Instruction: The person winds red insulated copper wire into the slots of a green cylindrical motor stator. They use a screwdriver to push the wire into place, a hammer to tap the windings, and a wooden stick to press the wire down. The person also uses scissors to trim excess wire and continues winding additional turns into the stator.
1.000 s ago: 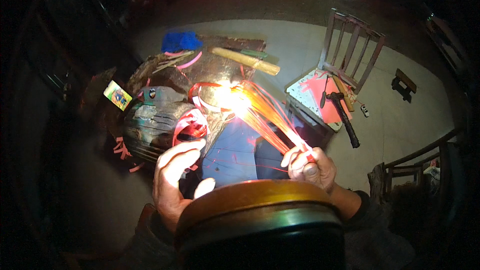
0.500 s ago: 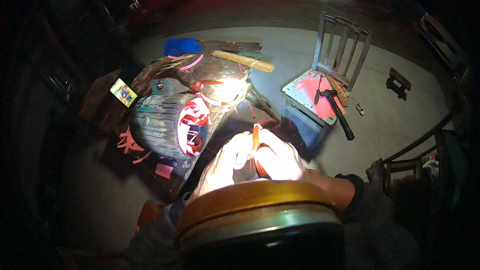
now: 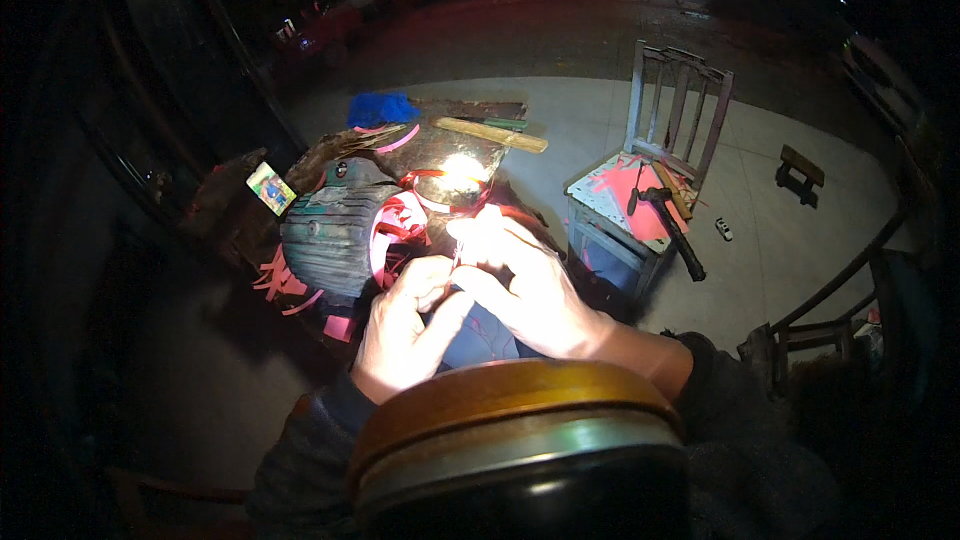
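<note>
From the head view, your left hand point(image 3: 405, 330) and right hand point(image 3: 525, 290) meet, fingers pinched on a thin red strip point(image 3: 457, 258) between them — likely mid-fold. Just beyond lies the motor stator point(image 3: 330, 235); next, keep the pinch steady.

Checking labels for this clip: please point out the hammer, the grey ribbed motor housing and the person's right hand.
hammer point(image 3: 678, 240): head view, middle of its dark handle.
grey ribbed motor housing point(image 3: 325, 235): head view, ribbed side.
right hand point(image 3: 530, 290): head view, back of the hand.
</note>
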A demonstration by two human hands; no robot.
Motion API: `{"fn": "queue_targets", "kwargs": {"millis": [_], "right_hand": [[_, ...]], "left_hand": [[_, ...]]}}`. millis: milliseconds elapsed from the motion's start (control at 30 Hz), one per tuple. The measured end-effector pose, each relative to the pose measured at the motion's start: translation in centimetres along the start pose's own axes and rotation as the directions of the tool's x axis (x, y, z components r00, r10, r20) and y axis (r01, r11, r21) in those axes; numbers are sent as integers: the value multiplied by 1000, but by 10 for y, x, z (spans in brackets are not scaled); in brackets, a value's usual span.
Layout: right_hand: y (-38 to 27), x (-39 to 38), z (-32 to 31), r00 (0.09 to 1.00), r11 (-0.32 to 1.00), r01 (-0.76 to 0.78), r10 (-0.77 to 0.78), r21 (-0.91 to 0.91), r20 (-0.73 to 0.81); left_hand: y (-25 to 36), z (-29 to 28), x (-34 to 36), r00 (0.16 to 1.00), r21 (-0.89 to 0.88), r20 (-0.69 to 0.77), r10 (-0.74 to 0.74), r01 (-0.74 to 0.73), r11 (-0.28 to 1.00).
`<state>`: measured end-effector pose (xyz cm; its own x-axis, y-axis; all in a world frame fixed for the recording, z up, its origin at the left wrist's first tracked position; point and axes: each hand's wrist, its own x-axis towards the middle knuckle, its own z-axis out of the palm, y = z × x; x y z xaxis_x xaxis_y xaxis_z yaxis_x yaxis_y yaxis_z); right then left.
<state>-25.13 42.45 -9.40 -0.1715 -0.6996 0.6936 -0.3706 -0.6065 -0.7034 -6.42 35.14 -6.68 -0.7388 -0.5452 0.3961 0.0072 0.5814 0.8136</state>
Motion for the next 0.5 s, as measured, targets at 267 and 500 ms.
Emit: {"fn": "queue_targets", "kwargs": {"millis": [267,500], "right_hand": [[7,3,19,999,996,33,-34,78,8],[5,6,41,993,991,114,-113,-68,25]], "left_hand": [[4,-23,6,998,91,-32,-47,50,995],[-1,-24,12,974,-416,-51,-220,179,892]]}}
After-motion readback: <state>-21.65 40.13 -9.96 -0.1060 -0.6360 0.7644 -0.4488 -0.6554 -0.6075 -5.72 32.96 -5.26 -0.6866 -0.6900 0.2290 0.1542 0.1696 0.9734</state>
